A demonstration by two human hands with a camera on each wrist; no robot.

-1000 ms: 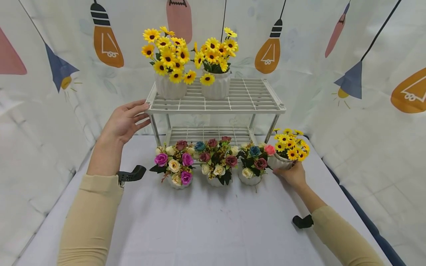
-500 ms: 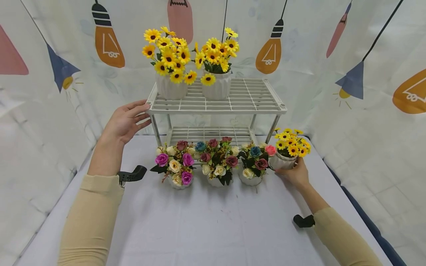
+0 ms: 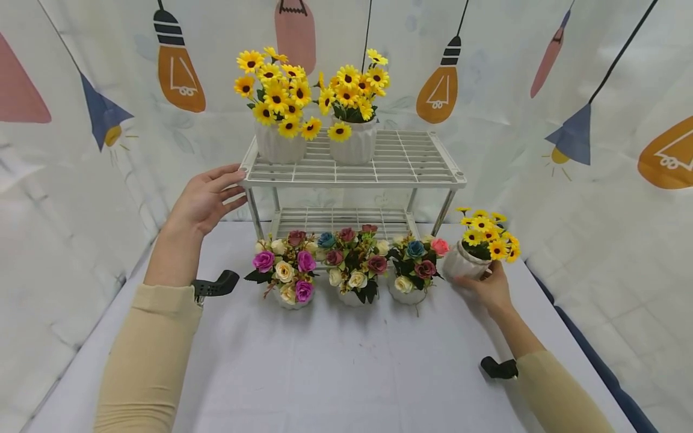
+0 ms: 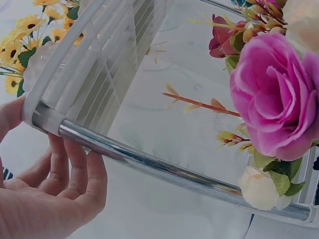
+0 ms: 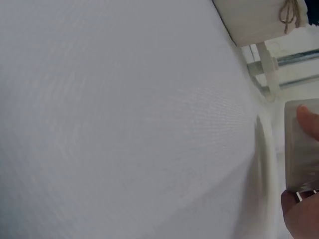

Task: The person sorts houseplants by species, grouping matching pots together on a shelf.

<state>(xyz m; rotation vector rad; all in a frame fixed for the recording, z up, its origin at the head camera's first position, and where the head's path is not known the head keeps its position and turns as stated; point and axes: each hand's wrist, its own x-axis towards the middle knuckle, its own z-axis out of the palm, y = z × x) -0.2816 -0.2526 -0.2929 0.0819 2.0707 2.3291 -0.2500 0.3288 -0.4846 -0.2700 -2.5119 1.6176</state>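
Observation:
My left hand point(image 3: 197, 201) holds the front left corner of a white two-tier wire rack point(image 3: 411, 157), thumb at the shelf edge. In the left wrist view its fingers point(image 4: 97, 174) curl below that corner, beside the metal post point(image 4: 149, 162). Over at the right, my right hand point(image 3: 489, 291) grips a white flowerpot point(image 3: 464, 263) of small yellow sunflowers point(image 3: 489, 234) from its near side. The pot leans to the right. In the right wrist view only its white wall point(image 5: 301, 154) and part of the hand show; the flowers are out of frame.
Two white pots of sunflowers, one left point(image 3: 278, 141) and one right point(image 3: 353, 141), stand on the top shelf. Three pots of artificial roses, left point(image 3: 292, 270), middle point(image 3: 354, 264) and right point(image 3: 412, 264), line the rack's front. A white cloth point(image 3: 346, 367) covers the table.
The right hand has shifted slightly right with the sunflower pot, which has gone from nearly upright to tilted right. The left hand stays at the rack's corner.

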